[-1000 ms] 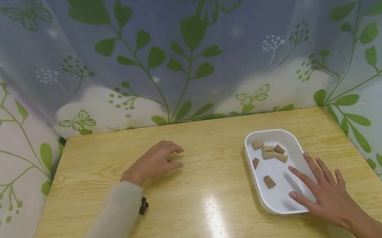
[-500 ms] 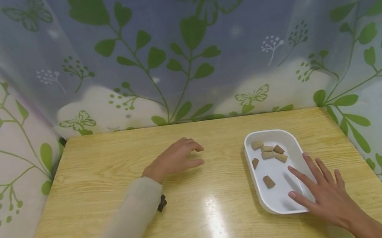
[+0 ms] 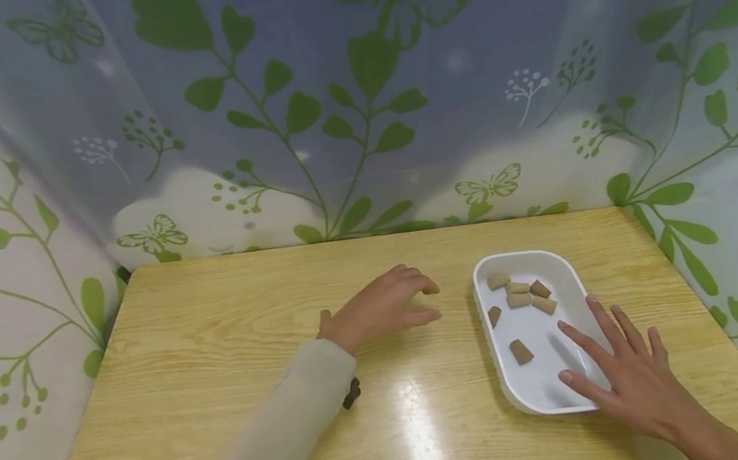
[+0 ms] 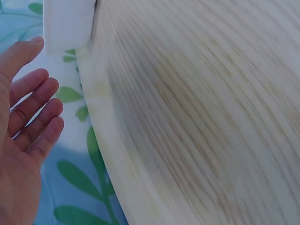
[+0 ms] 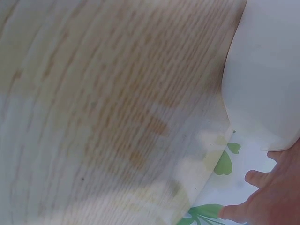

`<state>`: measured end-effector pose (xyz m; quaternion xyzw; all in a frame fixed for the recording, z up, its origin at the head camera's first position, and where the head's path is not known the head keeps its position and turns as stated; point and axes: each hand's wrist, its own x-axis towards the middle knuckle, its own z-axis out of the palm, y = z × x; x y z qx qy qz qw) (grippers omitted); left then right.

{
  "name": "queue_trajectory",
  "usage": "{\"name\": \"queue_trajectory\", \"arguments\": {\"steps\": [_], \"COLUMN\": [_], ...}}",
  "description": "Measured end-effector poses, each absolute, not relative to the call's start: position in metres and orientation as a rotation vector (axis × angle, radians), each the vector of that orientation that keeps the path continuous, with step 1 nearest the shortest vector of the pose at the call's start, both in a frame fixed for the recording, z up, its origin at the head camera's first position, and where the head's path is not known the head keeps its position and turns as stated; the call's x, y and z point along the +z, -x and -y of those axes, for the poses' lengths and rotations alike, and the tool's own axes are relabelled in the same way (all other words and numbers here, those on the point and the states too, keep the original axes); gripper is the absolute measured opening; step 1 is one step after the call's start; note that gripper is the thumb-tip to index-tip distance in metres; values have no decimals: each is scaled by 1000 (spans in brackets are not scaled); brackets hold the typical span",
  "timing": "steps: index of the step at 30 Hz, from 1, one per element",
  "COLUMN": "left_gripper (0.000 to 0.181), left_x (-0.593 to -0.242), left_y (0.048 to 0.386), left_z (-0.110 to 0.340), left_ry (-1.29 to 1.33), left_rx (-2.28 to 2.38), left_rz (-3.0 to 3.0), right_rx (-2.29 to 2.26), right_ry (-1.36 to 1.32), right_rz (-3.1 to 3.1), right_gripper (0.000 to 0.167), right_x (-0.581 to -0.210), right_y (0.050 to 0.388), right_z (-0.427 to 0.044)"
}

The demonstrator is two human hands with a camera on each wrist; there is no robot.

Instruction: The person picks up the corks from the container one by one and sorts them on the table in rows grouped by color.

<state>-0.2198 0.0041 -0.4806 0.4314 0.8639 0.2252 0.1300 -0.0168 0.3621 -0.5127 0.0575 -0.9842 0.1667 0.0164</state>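
Observation:
A white rectangular tray (image 3: 550, 393) stands on the right side of the table, holding several small brown cork-like pieces (image 3: 518, 299), some paler and some darker and tapered. My left hand (image 3: 385, 307) is above the table to the left of the tray, thumb apart from loosely bent fingers. Its palm faces the left wrist view, and the hand (image 4: 23, 126) holds nothing. Fingers spread, my right hand (image 3: 630, 377) lies over the tray's right rim near the front corner. In the right wrist view this hand (image 5: 276, 192) is partly seen beside the tray wall (image 5: 262, 70).
The wooden table (image 3: 206, 306) bears a bright glare streak down its middle. Curtains (image 3: 331, 90) with leaves and butterflies close off the back and both sides. A dark item (image 3: 351, 393) is on the left sleeve's cuff.
My left hand has moved right across the table toward the tray, its fingers keeping much the same shape. My right hand, the tray and its pieces have stayed put.

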Motion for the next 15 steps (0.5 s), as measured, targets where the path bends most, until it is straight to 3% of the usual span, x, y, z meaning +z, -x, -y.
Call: {"name": "queue_trajectory", "arguments": {"steps": [15], "left_gripper": [41], "left_x": [-467], "left_y": [205], "left_z": [-53], "left_ry": [-1462], "left_rx": [673], "left_rz": [-2533], "right_rx": [501], "right_ry": [-170], "right_rz": [3061], "right_gripper": [70], "right_x": [-511], "right_y": [17], "right_z": [-361]}}
